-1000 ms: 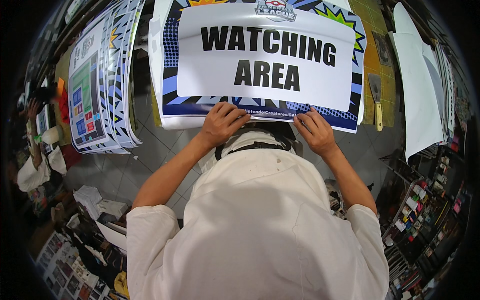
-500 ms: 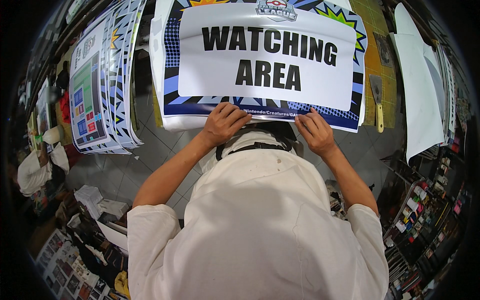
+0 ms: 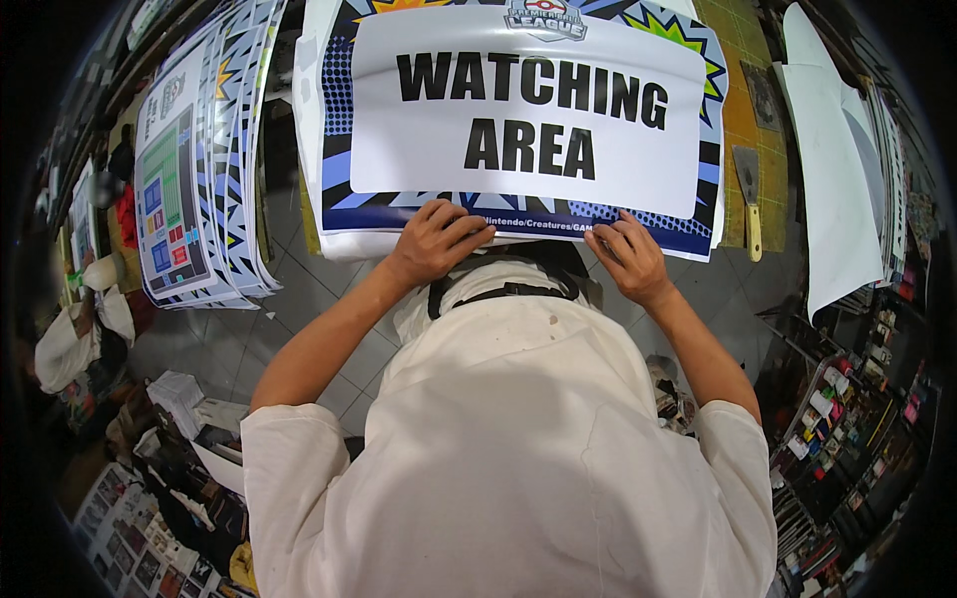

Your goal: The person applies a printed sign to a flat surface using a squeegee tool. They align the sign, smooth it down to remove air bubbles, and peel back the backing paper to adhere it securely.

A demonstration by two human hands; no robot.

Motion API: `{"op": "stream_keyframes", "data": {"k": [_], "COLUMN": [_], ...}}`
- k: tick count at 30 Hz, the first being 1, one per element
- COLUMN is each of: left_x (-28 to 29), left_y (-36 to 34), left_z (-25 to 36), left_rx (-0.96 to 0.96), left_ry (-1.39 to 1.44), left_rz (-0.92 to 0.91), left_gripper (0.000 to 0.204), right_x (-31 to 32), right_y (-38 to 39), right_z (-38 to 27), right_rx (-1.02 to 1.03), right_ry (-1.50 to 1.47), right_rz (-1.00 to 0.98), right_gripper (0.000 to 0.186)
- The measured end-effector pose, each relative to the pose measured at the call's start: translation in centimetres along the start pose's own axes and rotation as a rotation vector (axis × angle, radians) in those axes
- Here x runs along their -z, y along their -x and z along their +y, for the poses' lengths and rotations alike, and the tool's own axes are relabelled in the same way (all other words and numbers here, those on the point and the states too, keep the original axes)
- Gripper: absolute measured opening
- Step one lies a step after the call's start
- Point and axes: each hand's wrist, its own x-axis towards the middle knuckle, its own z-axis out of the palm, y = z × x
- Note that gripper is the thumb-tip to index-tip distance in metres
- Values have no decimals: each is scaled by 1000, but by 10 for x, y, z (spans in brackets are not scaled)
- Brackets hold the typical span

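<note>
Fingers of your left hand (image 3: 439, 241) and right hand (image 3: 632, 259) are pinching the poster (image 3: 528, 110) at its near edge; its long axis is running left-right, neither hand nearer.

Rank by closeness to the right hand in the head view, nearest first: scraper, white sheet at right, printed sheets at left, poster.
1. Poster, touching right hand.
2. Scraper, to the right.
3. White sheet, farther right.
4. Printed sheets, far left.

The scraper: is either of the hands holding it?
No, the scraper lies mostly on the yellow mat, while the left hand and right hand touch the poster.
</note>
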Motion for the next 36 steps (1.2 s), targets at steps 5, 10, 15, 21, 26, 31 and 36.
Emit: {"op": "stream_keyframes", "data": {"k": [5,10,15,21,26,31,36], "left_x": [5,23,37,51,44,38,29], "left_y": [11,27,40,38,43,55,68], "left_z": [1,-1,-1,0,-1,3,3], "left_rx": [46,105,179,346,286,312,319], "left_ry": [-12,-65,-85,-19,-127,-181,-183], "left_rz": [6,16,42,-19,-13,-83,-94], "left_gripper": [33,29,29,37,47,50,53], "right_x": [-2,-7,-7,-6,-7,-6,-6], "right_y": [2,6,6,3,1,2,1], "right_z": [-2,-1,-4,-6,-6,-6,-4], "right_rx": [-37,-64,-82,-97,-97,-101,-102], "right_ry": [5,-17,-21,-30,-33,-38,-50], "right_rz": [2,-4,-21,-1,10,9,-6], "right_gripper": [33,37,39,36,34,33,32]}}
